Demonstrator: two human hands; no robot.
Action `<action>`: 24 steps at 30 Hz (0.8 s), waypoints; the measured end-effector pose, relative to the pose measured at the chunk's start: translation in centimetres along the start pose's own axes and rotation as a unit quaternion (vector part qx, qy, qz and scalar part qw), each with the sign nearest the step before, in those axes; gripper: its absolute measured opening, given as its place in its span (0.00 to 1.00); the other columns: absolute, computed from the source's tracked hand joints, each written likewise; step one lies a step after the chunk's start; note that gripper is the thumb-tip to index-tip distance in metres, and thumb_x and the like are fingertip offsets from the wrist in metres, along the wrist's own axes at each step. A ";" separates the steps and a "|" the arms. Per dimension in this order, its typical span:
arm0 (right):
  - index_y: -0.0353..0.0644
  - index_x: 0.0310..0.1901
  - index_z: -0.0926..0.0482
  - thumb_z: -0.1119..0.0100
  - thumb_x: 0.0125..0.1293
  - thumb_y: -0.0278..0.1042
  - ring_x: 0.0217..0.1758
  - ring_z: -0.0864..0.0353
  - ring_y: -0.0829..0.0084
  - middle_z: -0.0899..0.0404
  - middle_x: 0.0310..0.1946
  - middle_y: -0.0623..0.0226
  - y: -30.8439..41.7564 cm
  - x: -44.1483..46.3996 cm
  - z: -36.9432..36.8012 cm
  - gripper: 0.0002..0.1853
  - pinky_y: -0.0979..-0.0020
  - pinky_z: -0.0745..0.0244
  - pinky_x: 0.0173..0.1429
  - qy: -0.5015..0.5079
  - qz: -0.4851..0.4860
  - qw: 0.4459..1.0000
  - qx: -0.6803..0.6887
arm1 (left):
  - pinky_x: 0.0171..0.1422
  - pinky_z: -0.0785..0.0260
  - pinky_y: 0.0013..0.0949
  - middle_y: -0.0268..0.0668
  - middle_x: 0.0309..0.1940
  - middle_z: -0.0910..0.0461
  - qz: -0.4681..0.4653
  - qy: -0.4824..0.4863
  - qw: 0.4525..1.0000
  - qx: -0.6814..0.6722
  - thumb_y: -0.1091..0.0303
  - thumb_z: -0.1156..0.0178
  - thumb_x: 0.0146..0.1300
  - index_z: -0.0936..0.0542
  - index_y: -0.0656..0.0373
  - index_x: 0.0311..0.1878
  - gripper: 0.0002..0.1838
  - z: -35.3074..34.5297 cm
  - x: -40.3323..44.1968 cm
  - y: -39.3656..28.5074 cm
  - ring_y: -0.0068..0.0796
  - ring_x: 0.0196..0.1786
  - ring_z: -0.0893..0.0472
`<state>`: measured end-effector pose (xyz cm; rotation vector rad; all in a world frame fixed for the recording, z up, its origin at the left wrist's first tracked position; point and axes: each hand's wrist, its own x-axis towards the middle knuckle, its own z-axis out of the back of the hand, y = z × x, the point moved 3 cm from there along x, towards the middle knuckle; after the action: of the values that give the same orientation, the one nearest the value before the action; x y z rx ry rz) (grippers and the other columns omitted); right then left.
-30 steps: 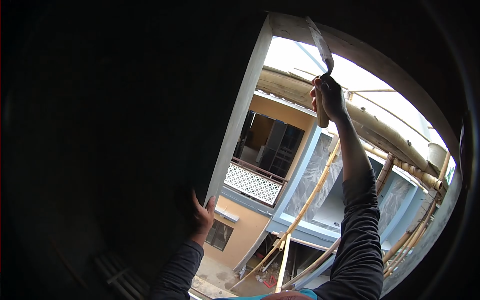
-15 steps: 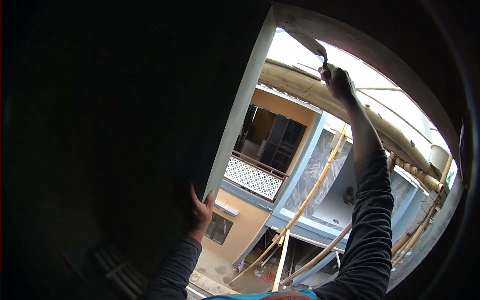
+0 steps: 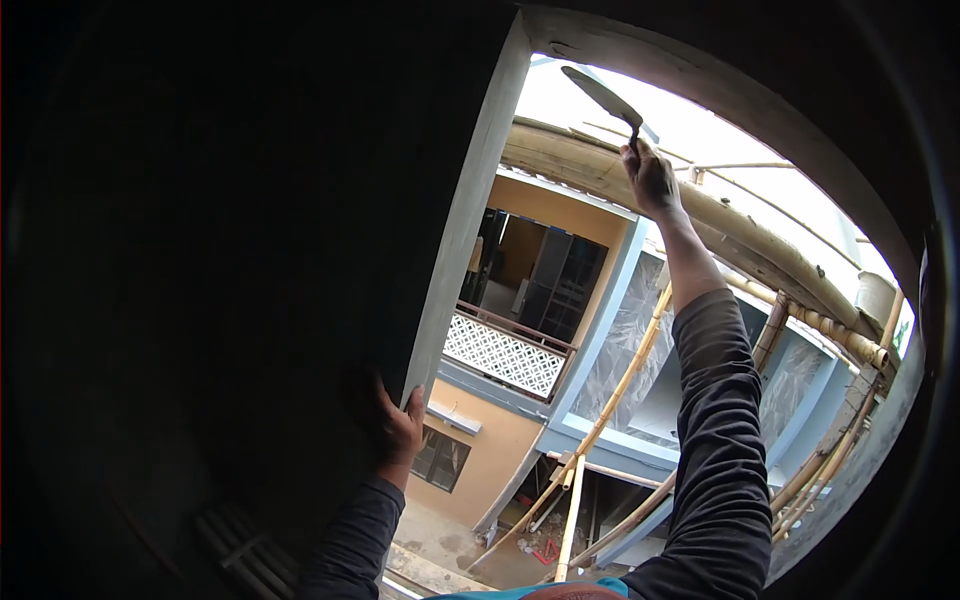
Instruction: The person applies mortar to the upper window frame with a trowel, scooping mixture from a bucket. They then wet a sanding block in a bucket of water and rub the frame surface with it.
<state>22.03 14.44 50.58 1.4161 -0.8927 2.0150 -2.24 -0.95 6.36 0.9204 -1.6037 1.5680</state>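
Note:
My right hand (image 3: 652, 182) is raised high in the window opening, closed around the handle of a trowel (image 3: 602, 97). The trowel's blade points up and left, a little below the plastered top edge (image 3: 640, 50) of the opening and apart from it. A small dark mark shows on that edge near the upper left corner. My left hand (image 3: 398, 430) rests lower down against the grey side edge (image 3: 468, 215) of the opening, thumb up along it. Its fingers spread onto the dark wall, partly lost in shadow.
Bamboo poles (image 3: 617, 385) and a thick horizontal beam (image 3: 740, 220) stand outside. Beyond are an orange and blue house with a white lattice balcony (image 3: 505, 355) and plastic sheeting (image 3: 625, 350). A slatted object (image 3: 240, 550) lies in the dark at lower left.
My right hand has lowered slightly and moved left, bringing the trowel blade down away from the top edge. My left hand stays at the side edge. The view has shifted a little.

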 end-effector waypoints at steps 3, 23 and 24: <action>0.41 0.45 0.25 0.54 0.71 0.47 0.50 0.22 0.51 0.20 0.44 0.52 2.5 2.9 -2.7 0.17 0.53 0.30 0.54 -0.003 -0.009 1.000 0.007 | 0.74 0.51 0.55 0.62 0.67 0.41 -0.010 -0.003 1.000 -0.017 0.55 0.34 0.58 0.43 0.69 0.70 0.44 0.0 0.0 0.2 0.64 0.69 0.42; 0.38 0.38 0.24 0.58 0.75 0.44 0.31 0.21 0.77 0.22 0.29 0.68 -13.4 -5.9 10.5 0.18 0.74 0.23 0.39 -0.276 -0.056 0.914 0.293 | 0.76 0.53 0.50 0.62 0.68 0.42 0.009 0.003 1.000 -0.018 0.57 0.34 0.59 0.44 0.69 0.70 0.44 -0.4 -0.3 0.6 0.62 0.71 0.43; 0.37 0.37 0.24 0.59 0.76 0.44 0.30 0.21 0.77 0.22 0.28 0.68 -13.1 -6.1 10.9 0.19 0.74 0.23 0.39 -0.250 -0.053 0.912 0.321 | 0.76 0.53 0.49 0.62 0.68 0.42 0.013 0.003 0.999 -0.033 0.57 0.35 0.59 0.44 0.69 0.70 0.43 -0.4 -0.2 0.6 0.62 0.71 0.43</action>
<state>40.19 14.44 50.26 2.3591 -0.3033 1.9756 -2.64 -0.51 5.89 0.8626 -1.6595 1.5249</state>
